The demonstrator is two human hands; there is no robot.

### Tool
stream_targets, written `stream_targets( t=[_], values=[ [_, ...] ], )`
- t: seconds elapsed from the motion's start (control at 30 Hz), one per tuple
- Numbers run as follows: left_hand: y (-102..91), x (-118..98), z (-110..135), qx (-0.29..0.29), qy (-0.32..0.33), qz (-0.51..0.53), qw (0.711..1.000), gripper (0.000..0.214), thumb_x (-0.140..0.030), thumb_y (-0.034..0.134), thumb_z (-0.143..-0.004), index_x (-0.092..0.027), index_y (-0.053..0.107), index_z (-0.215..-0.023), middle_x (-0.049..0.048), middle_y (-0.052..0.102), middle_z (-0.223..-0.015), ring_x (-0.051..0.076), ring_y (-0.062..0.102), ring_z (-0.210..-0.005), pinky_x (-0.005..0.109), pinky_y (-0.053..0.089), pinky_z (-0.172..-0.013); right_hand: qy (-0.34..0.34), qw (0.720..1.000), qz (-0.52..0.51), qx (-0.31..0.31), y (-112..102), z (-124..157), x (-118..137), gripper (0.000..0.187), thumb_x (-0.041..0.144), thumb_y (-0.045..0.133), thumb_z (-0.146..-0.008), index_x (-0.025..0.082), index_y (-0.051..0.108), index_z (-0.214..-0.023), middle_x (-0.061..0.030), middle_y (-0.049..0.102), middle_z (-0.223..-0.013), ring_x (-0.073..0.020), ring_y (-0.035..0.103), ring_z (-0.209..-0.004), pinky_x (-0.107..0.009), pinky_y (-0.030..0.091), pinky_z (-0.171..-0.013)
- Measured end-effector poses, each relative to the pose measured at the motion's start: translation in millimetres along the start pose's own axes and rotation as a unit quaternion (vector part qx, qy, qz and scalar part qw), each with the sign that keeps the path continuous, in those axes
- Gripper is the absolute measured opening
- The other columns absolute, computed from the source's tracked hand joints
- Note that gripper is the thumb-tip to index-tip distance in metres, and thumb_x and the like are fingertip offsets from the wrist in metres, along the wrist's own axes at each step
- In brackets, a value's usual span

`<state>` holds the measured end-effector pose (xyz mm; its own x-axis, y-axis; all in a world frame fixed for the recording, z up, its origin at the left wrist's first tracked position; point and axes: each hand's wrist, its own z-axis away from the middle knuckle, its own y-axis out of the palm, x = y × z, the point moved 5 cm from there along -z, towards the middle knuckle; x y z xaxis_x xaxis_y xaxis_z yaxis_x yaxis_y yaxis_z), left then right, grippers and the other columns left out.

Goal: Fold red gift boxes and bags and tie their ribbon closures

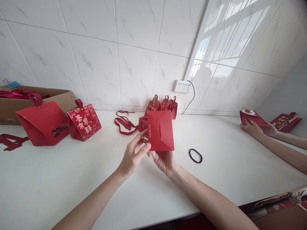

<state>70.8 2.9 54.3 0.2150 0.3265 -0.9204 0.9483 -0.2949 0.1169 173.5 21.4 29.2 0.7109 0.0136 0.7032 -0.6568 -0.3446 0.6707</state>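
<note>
I hold a small red paper gift box (160, 130) above the white table (72, 172), its folded bottom turned towards me. My left hand (132, 154) pinches the box's left edge with thumb and fingers. My right hand (164, 160) cups the box from underneath, fingers closed behind it. Red ribbon handles (123, 122) lie on the table just behind the box.
Two larger red boxes (43, 123) (83, 121) stand at the left before a cardboard carton (57, 97). Three small finished boxes (165, 104) stand by the wall. A black hair tie (195, 156) lies at the right. Another person's hands (260, 128) hold a red box (251, 117) at far right.
</note>
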Motion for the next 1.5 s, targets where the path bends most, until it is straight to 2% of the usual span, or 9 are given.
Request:
stream_targets(
  t=[0.1,0.23,0.4,0.53,0.83,1.03,1.2,1.37,1.5],
  values=[
    [-1.9,3.0,-1.7,-0.024,0.002,0.001,1.000,0.047,-0.038,0.056,-0.083,-0.022,0.049,-0.126,0.0080,0.058,-0.119,0.023,0.056,-0.103,0.032,0.047,-0.084,-0.114,0.983,0.114,-0.085,-11.9,-1.5,26.6,0.034,0.044,0.052,-0.083,0.023,0.053,-0.110,-0.0064,0.060,-0.106,-0.0204,0.059,-0.090,-0.036,0.053,-0.074],
    [0.5,15.1,-4.3,0.008,-0.024,0.080,0.997,0.050,-0.044,0.051,-0.084,-0.028,0.042,-0.130,0.0060,0.048,-0.135,0.026,0.045,-0.123,0.040,0.041,-0.099,-0.343,0.853,0.364,-0.151,-19.0,7.6,63.7,0.052,0.031,0.073,-0.066,0.026,0.049,-0.112,-0.0060,0.057,-0.107,-0.0218,0.054,-0.098,-0.038,0.047,-0.084],
    [-1.3,34.6,-6.3,0.005,-0.130,0.164,0.978,0.041,-0.045,0.050,-0.085,-0.025,0.049,-0.120,0.0074,0.056,-0.125,0.025,0.055,-0.112,0.042,0.047,-0.093,-0.355,0.787,0.496,-0.092,-16.8,9.3,59.2,0.042,0.030,0.071,-0.069,0.025,0.054,-0.107,-0.0055,0.057,-0.095,-0.0227,0.055,-0.087,-0.040,0.047,-0.079],
    [-11.6,42.4,-7.8,-0.064,-0.167,0.145,0.973,0.040,-0.047,0.055,-0.083,-0.019,0.055,-0.111,0.0087,0.063,-0.111,0.019,0.064,-0.088,0.036,0.053,-0.083,-0.315,0.806,0.498,-0.044,-13.7,6.1,54.7,0.035,0.037,0.062,-0.077,0.025,0.056,-0.109,-0.0067,0.058,-0.101,-0.0230,0.055,-0.092,-0.039,0.048,-0.078],
    [-13.5,51.3,-5.5,-0.099,-0.254,0.082,0.959,0.038,-0.044,0.062,-0.078,-0.015,0.052,-0.099,0.0081,0.066,-0.085,0.016,0.065,-0.067,0.031,0.054,-0.073,-0.121,0.888,0.427,-0.122,-31.8,-9.6,52.9,0.035,0.048,0.051,-0.084,0.022,0.057,-0.105,-0.0057,0.063,-0.104,-0.0188,0.060,-0.086,-0.031,0.053,-0.067],
    [-20.5,39.2,-9.4,-0.118,-0.150,0.087,0.978,0.052,-0.050,0.051,-0.081,-0.023,0.045,-0.126,-0.0060,0.046,-0.061,0.008,0.046,-0.048,0.027,0.048,-0.057,0.029,0.977,0.095,-0.190,-46.7,-16.4,42.3,0.032,0.042,0.055,-0.081,0.020,0.057,-0.103,-0.0037,0.065,-0.089,-0.0156,0.064,-0.074,-0.026,0.058,-0.053],
    [-29.7,29.8,-7.4,-0.156,-0.034,0.027,0.987,0.047,-0.036,0.055,-0.079,-0.022,0.049,-0.124,-0.0088,0.033,-0.055,0.006,0.033,-0.046,0.025,0.043,-0.057,0.127,0.950,-0.164,-0.233,-49.3,-18.5,31.0,0.018,0.033,0.042,-0.083,0.018,0.051,-0.087,-0.0022,0.061,-0.071,-0.0122,0.062,-0.064,-0.018,0.053,-0.045],
    [-40.8,32.1,-13.5,-0.179,0.001,0.030,0.983,0.037,-0.044,0.056,-0.077,-0.019,0.058,-0.104,-0.0033,0.049,-0.063,0.011,0.049,-0.057,0.026,0.044,-0.060,-0.067,0.984,0.054,-0.157,-52.4,-19.7,62.3,0.021,0.035,0.054,-0.068,0.019,0.054,-0.082,0.0012,0.060,-0.069,-0.0131,0.057,-0.058,-0.022,0.048,-0.047],
    [-39.4,16.6,-20.2,-0.103,0.015,0.064,0.993,0.049,-0.056,0.053,-0.076,-0.018,0.060,-0.107,0.0087,0.062,-0.099,0.020,0.059,-0.087,0.030,0.048,-0.073,-0.102,0.935,0.333,0.059,-27.7,-5.0,76.4,0.025,0.035,0.058,-0.065,0.016,0.056,-0.082,-0.0003,0.060,-0.075,-0.0145,0.055,-0.065,-0.024,0.046,-0.057]
  ],
)
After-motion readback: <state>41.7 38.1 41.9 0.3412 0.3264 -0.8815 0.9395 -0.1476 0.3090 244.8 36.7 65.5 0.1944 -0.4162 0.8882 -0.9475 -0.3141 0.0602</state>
